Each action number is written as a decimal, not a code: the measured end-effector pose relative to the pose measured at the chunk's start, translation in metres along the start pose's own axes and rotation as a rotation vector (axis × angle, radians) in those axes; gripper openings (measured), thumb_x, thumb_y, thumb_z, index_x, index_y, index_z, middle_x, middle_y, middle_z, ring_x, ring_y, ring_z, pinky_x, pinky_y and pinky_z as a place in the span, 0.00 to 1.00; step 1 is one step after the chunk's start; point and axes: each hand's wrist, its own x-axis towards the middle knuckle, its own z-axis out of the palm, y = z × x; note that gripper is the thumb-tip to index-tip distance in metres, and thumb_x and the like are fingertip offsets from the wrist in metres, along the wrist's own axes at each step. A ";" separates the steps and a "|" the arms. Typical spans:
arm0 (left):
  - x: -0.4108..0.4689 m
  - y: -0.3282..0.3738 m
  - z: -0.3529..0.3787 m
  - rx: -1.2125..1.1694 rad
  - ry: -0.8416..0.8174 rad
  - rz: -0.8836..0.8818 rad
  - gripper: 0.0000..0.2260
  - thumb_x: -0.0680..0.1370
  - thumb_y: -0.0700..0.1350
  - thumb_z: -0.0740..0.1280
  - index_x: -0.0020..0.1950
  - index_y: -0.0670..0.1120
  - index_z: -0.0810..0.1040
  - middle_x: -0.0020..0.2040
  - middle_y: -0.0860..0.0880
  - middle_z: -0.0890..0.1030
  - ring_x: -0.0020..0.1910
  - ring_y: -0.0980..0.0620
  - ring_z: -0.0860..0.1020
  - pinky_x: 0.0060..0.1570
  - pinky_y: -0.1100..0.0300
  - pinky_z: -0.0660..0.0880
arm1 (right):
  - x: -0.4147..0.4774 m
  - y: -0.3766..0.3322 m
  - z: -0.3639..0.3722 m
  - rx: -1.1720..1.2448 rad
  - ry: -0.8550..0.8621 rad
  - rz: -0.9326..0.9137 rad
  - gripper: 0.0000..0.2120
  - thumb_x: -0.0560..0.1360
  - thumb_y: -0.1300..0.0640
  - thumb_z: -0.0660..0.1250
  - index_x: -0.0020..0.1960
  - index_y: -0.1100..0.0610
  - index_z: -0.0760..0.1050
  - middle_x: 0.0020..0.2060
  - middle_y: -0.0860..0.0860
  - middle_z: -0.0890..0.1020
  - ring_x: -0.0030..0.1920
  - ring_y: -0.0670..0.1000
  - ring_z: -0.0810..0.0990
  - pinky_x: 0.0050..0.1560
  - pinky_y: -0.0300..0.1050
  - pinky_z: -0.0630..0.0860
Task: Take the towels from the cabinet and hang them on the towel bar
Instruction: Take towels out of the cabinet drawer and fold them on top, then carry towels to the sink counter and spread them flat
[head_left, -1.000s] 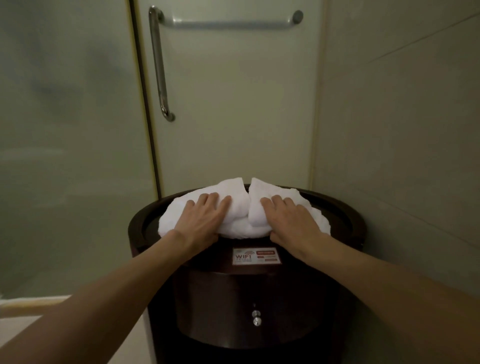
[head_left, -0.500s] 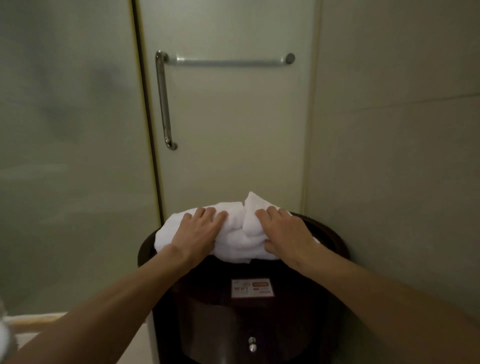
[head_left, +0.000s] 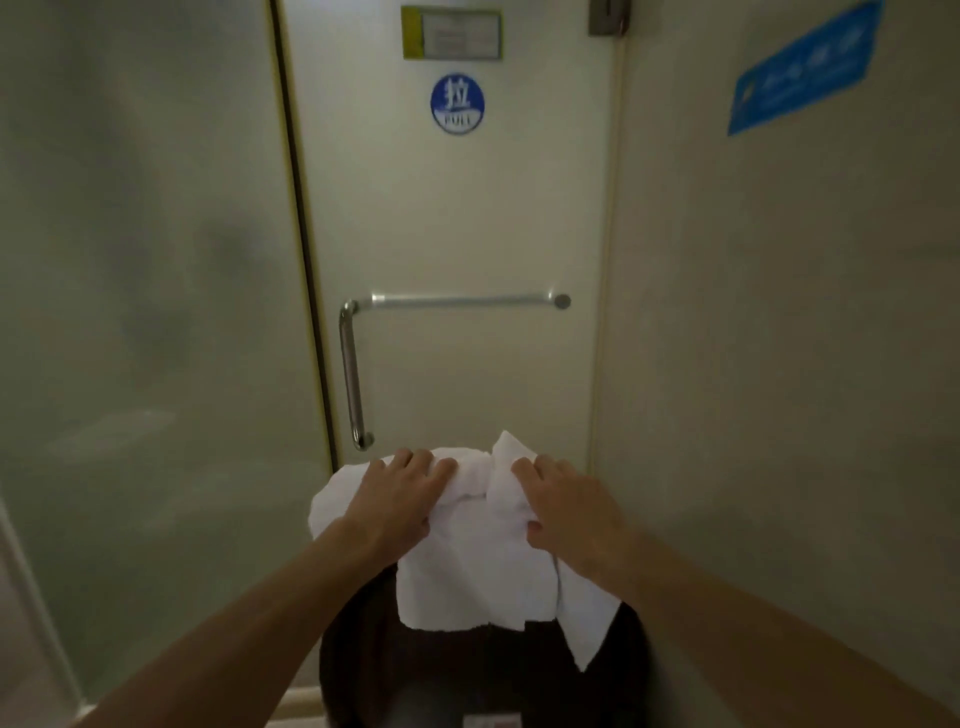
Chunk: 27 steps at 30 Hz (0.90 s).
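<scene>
Head view: nearest, at the bottom edge, stands the dark round cabinet (head_left: 415, 670). The white towels (head_left: 478, 571) hang bunched above its top, their loose hems dangling toward its near rim and one corner trailing lower toward the right rim. Whether any hem touches the top cannot be told.

The step in hand looks like the lift and carry. To do it well, the person would raise the bundle until the trailing corner is clear of the cabinet. The hands would then draw apart so the cloth spreads instead of staying wadded. From there it goes forward and up to the towel bar (head_left: 462, 300), the horizontal rail on the glass door (head_left: 447, 208) beyond. The drape belongs over that rail, not on the vertical handle (head_left: 350, 379) at its left end. Roughly equal lengths on either side should keep it from sliding off.

The left hand (head_left: 400, 499) grips the left part of the bundle, thumb tucked under on the near side and fingers curled over the top fold. The right hand (head_left: 566, 512) pinches the right part the same way, with an upstanding corner of cloth beside its fingertips. Neither hand is slack, and both are closed round towel.
</scene>
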 end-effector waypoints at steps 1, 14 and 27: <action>0.004 -0.004 -0.024 0.001 -0.001 -0.002 0.26 0.75 0.45 0.65 0.70 0.51 0.60 0.67 0.47 0.67 0.64 0.45 0.66 0.61 0.50 0.68 | 0.005 0.003 -0.024 -0.004 -0.011 -0.004 0.25 0.74 0.56 0.65 0.68 0.55 0.60 0.58 0.55 0.72 0.55 0.55 0.73 0.44 0.47 0.71; 0.044 -0.064 -0.284 0.021 -0.008 -0.081 0.26 0.72 0.44 0.66 0.68 0.50 0.63 0.63 0.47 0.70 0.63 0.45 0.69 0.54 0.50 0.70 | 0.068 0.019 -0.281 -0.020 0.051 -0.045 0.28 0.71 0.53 0.69 0.67 0.56 0.61 0.56 0.55 0.73 0.53 0.56 0.75 0.44 0.49 0.72; 0.003 -0.114 -0.346 0.054 -0.042 -0.248 0.30 0.71 0.47 0.68 0.71 0.51 0.61 0.63 0.47 0.71 0.61 0.46 0.70 0.54 0.51 0.70 | 0.109 -0.022 -0.337 0.039 0.116 -0.235 0.29 0.70 0.53 0.69 0.67 0.56 0.62 0.57 0.54 0.73 0.58 0.57 0.75 0.51 0.50 0.73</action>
